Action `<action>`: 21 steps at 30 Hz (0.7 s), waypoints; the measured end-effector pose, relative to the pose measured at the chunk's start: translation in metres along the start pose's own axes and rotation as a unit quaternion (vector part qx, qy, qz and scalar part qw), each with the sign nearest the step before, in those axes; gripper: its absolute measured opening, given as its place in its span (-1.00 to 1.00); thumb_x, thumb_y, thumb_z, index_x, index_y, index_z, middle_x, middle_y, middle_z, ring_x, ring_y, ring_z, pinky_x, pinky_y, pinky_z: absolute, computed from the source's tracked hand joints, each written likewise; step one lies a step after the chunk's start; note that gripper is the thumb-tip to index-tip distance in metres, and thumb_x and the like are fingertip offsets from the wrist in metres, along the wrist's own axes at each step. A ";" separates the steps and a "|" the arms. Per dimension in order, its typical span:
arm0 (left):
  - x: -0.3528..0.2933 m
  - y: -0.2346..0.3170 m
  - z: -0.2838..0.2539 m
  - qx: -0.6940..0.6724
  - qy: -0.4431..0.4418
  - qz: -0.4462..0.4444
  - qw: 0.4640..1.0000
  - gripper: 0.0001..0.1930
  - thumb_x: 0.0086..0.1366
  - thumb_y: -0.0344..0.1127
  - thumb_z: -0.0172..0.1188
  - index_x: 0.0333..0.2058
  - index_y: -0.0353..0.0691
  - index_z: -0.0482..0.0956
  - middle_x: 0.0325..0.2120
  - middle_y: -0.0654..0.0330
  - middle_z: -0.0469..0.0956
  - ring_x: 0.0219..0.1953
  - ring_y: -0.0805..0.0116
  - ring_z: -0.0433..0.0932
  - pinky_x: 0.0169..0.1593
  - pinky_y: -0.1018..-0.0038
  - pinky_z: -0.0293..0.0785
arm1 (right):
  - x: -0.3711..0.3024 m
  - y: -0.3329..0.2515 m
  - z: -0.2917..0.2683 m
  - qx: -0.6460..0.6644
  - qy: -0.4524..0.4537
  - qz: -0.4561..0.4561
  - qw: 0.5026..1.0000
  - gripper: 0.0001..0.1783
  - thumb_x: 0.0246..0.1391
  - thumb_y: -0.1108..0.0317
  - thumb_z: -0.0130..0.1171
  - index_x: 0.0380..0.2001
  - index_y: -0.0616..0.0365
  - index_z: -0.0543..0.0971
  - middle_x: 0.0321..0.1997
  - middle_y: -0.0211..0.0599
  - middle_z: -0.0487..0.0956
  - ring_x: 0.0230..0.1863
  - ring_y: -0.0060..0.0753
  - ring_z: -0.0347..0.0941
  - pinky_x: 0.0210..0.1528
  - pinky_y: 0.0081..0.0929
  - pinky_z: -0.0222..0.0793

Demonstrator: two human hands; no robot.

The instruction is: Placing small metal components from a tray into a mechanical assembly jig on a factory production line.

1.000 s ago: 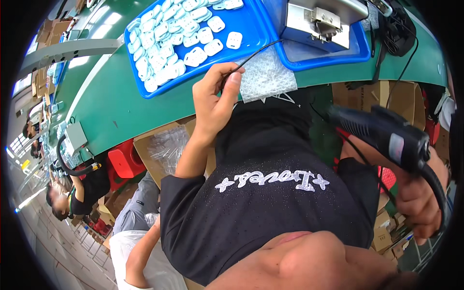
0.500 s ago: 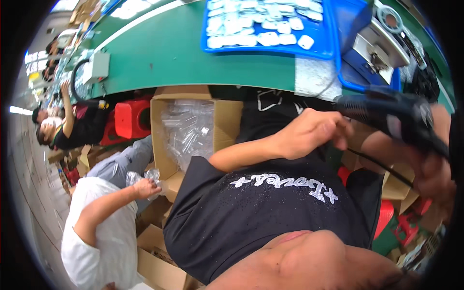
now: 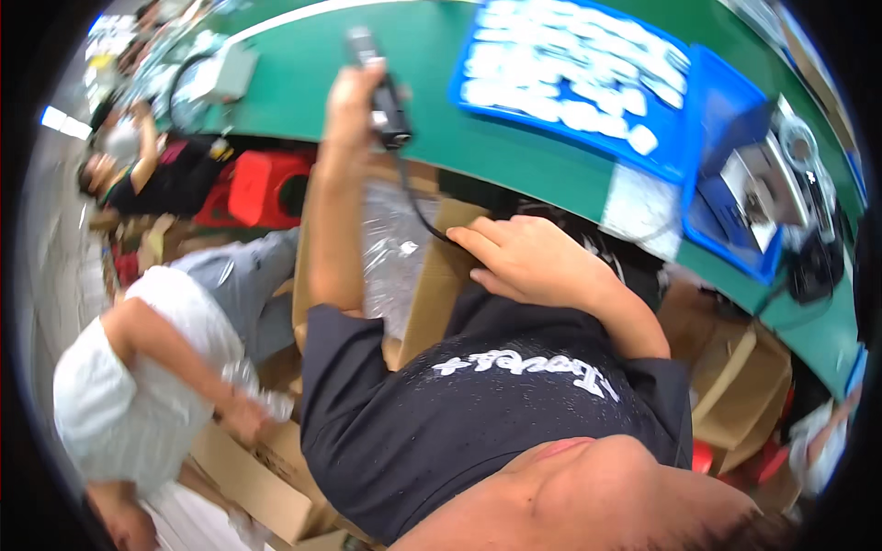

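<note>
My left hand (image 3: 349, 101) is raised over the green table at the left, its arm stretched away from me. It is closed around a black handheld tool (image 3: 390, 112) with a grey end; blur hides its exact kind. A black cord (image 3: 410, 195) hangs from the tool and curves down to my right hand (image 3: 528, 257). That hand is in front of my chest, fingers bent, with the cord at its fingertips. Beyond it on the table, a blue tray (image 3: 551, 124) holds several rows of small white rounded pieces (image 3: 574, 64).
Beside the tray stands a blue bin (image 3: 726, 87) with a white-and-grey device (image 3: 767, 193). Below the table edge, a cardboard box (image 3: 441, 275) holds clear plastic pieces. A co-worker in white (image 3: 138, 367) sits close at the left, near red stools (image 3: 266, 188) and an open carton (image 3: 257, 496).
The black tool has gone from my right hand at the far right to my left hand at the left. My right hand has come in to the middle. The view has tilted.
</note>
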State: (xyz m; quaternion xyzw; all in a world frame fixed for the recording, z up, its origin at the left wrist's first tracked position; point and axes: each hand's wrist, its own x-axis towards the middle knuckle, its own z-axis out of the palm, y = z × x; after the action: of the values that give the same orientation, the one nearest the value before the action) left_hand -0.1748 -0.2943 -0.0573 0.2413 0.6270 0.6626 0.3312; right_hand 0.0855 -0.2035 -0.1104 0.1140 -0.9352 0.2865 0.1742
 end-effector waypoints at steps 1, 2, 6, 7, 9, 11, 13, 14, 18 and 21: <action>0.005 -0.002 -0.017 -0.011 -0.023 -0.013 1.000 -0.70 0.42 -0.08 0.15 -0.13 -0.21 0.43 -0.39 0.16 0.60 -0.46 0.47 0.54 -0.43 0.54 0.46 | -0.015 0.003 -0.002 0.033 0.009 0.047 0.998 -0.81 0.13 0.42 0.24 -0.18 0.22 0.63 -0.37 -0.34 0.64 -0.51 -0.27 0.46 -0.41 -0.43 0.37; 0.022 -0.007 -0.038 0.090 0.020 -0.025 0.995 -0.65 0.40 -0.09 0.19 -0.08 -0.27 0.46 -0.37 0.18 0.59 -0.45 0.48 0.52 -0.41 0.55 0.44 | -0.029 0.008 -0.006 0.063 0.024 0.099 0.993 -0.79 0.12 0.45 0.24 -0.16 0.21 0.63 -0.35 -0.33 0.64 -0.49 -0.27 0.47 -0.39 -0.43 0.38; 0.085 -0.035 -0.067 0.383 0.117 -0.036 0.916 -0.48 0.32 -0.06 0.30 0.05 -0.39 0.49 -0.43 0.24 0.53 -0.53 0.53 0.43 -0.55 0.59 0.30 | -0.092 0.016 -0.037 0.166 0.151 0.318 0.921 -0.70 0.07 0.53 0.25 -0.08 0.20 0.65 -0.33 -0.32 0.67 -0.48 -0.33 0.49 -0.36 -0.46 0.39; 0.094 -0.037 -0.062 0.406 0.103 -0.048 0.907 -0.41 0.31 -0.04 0.32 0.12 -0.40 0.47 -0.46 0.24 0.52 -0.59 0.53 0.40 -0.63 0.59 0.22 | -0.107 0.015 -0.043 0.103 0.208 0.340 0.911 -0.72 0.06 0.55 0.25 -0.11 0.23 0.66 -0.35 -0.35 0.68 -0.51 -0.39 0.47 -0.40 -0.50 0.37; 0.105 -0.043 -0.057 0.440 0.090 -0.067 0.891 -0.37 0.30 -0.05 0.35 0.16 -0.41 0.45 -0.48 0.23 0.51 -0.61 0.52 0.40 -0.64 0.60 0.19 | -0.121 0.009 -0.063 -0.011 0.299 0.446 0.844 -0.75 0.07 0.55 0.26 -0.14 0.21 0.68 -0.38 -0.39 0.68 -0.55 -0.48 0.42 -0.45 -0.58 0.32; 0.110 -0.048 -0.059 0.441 0.089 -0.041 0.892 -0.38 0.29 -0.07 0.38 0.18 -0.35 0.48 -0.50 0.24 0.50 -0.57 0.51 0.45 -0.59 0.60 0.29 | -0.129 0.005 -0.067 -0.019 0.348 0.481 0.804 -0.76 0.07 0.52 0.28 -0.15 0.21 0.68 -0.38 -0.39 0.67 -0.55 -0.49 0.43 -0.47 -0.58 0.32; 0.098 -0.041 -0.050 0.494 0.110 0.009 0.862 -0.46 0.30 -0.12 0.37 0.14 -0.32 0.52 -0.49 0.24 0.51 -0.55 0.50 0.47 -0.54 0.61 0.35 | -0.134 0.009 -0.074 -0.042 0.422 0.500 0.755 -0.78 0.08 0.48 0.32 -0.16 0.20 0.68 -0.38 -0.39 0.66 -0.57 -0.51 0.43 -0.51 -0.57 0.31; 0.097 -0.037 -0.041 0.537 0.145 0.057 0.829 -0.53 0.31 -0.17 0.37 0.11 -0.29 0.56 -0.47 0.24 0.52 -0.52 0.49 0.49 -0.49 0.62 0.40 | -0.135 0.011 -0.078 -0.053 0.458 0.507 0.729 -0.78 0.09 0.45 0.34 -0.16 0.20 0.67 -0.38 -0.39 0.66 -0.58 -0.52 0.43 -0.53 -0.57 0.30; 0.102 -0.009 0.051 0.513 0.071 0.206 0.830 -0.64 0.33 -0.27 0.34 0.05 -0.27 0.61 -0.41 0.23 0.57 -0.46 0.47 0.53 -0.35 0.59 0.49 | -0.130 0.026 -0.083 -0.096 0.446 0.542 0.706 -0.78 0.11 0.40 0.36 -0.16 0.18 0.64 -0.42 -0.43 0.64 -0.61 -0.55 0.41 -0.55 -0.60 0.28; 0.090 0.003 0.136 0.449 -0.073 0.334 0.825 -0.72 0.32 -0.41 0.30 0.00 -0.27 0.66 -0.29 0.17 0.63 -0.35 0.42 0.57 -0.18 0.53 0.54 | -0.120 0.033 -0.082 -0.118 0.430 0.545 0.709 -0.77 0.12 0.37 0.37 -0.16 0.15 0.62 -0.45 -0.46 0.62 -0.63 -0.56 0.39 -0.56 -0.61 0.28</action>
State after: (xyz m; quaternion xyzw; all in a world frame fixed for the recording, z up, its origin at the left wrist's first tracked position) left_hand -0.1346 -0.1366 -0.0499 0.6057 0.7101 0.3587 -0.0110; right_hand 0.2061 -0.1158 -0.1105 -0.5731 -0.6845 0.2369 0.3834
